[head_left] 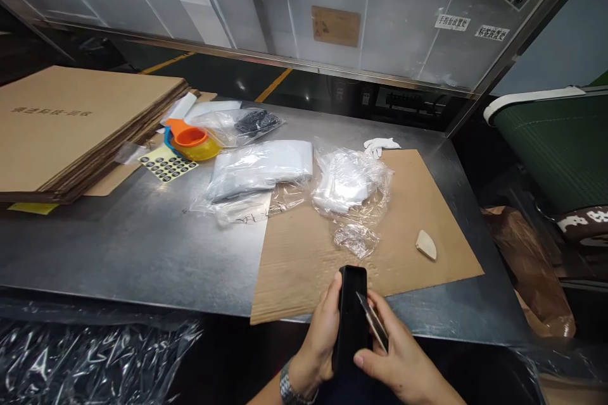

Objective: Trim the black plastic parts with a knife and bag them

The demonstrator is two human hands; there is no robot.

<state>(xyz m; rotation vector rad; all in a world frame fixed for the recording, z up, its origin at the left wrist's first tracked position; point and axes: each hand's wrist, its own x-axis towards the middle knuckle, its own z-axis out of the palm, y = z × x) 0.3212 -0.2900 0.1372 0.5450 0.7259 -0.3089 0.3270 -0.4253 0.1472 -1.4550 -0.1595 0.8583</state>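
My left hand (322, 333) is closed around one side of a long, narrow black case (350, 323) with an open hollow, held upright near the table's front edge. In my right hand (398, 356) is a thin knife (373, 321) with a pointed metal blade. Its tip reaches over the case's right rim, and I cannot tell whether it touches the inside. My right fingers also lie along the case's right side. Just beyond the case, a crumpled clear plastic bag (356, 237) rests on a flat cardboard sheet (304, 272).
A pale wedge-shaped piece (426, 245) sits on the cardboard at right. Bags of white items (349, 183), orange and yellow tape dispensers (192, 139), a sticker sheet (167, 163) and a cardboard stack (85, 126) stand on the metal table (142, 240). A clear panel (403, 0) rises behind.
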